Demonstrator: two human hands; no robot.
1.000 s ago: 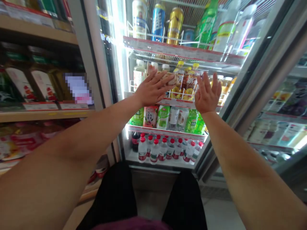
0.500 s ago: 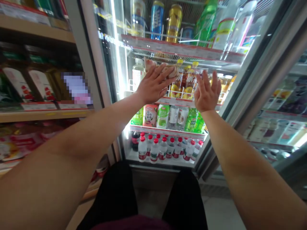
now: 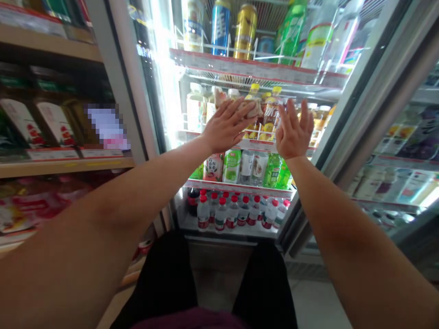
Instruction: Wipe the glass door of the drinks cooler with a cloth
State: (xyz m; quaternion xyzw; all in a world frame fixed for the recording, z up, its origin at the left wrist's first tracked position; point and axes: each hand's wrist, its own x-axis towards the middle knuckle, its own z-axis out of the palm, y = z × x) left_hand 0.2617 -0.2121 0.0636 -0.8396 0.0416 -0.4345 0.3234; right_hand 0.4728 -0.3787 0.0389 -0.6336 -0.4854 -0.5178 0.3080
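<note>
My left hand (image 3: pixel 226 128) lies with its fingers stretched over a crumpled pale cloth (image 3: pixel 254 109), holding it against the glass front of a lit drinks cooler. Part of the cloth is hidden under my palm and fingers; its edges stick out at the top and at the right. To the right, my right hand (image 3: pixel 293 130) is raised with fingers apart and nothing in it, seemingly flat against the same glass. Behind the glass and between the hands are yellow-capped bottles (image 3: pixel 269 119) on a shelf.
Cans (image 3: pixel 221 27) and tall bottles stand on the upper cooler shelf, with small red-capped bottles (image 3: pixel 221 214) at the bottom. A slanting metal door frame (image 3: pixel 356 132) is at right. Wooden shelves (image 3: pixel 65 164) with bottles stand at left. My knees (image 3: pixel 168 260) are close to the cooler's base.
My left hand has slid slightly to the right with the cloth, uncovering bottles behind its left side. My right hand has stayed almost in place. The view has shifted a little.
</note>
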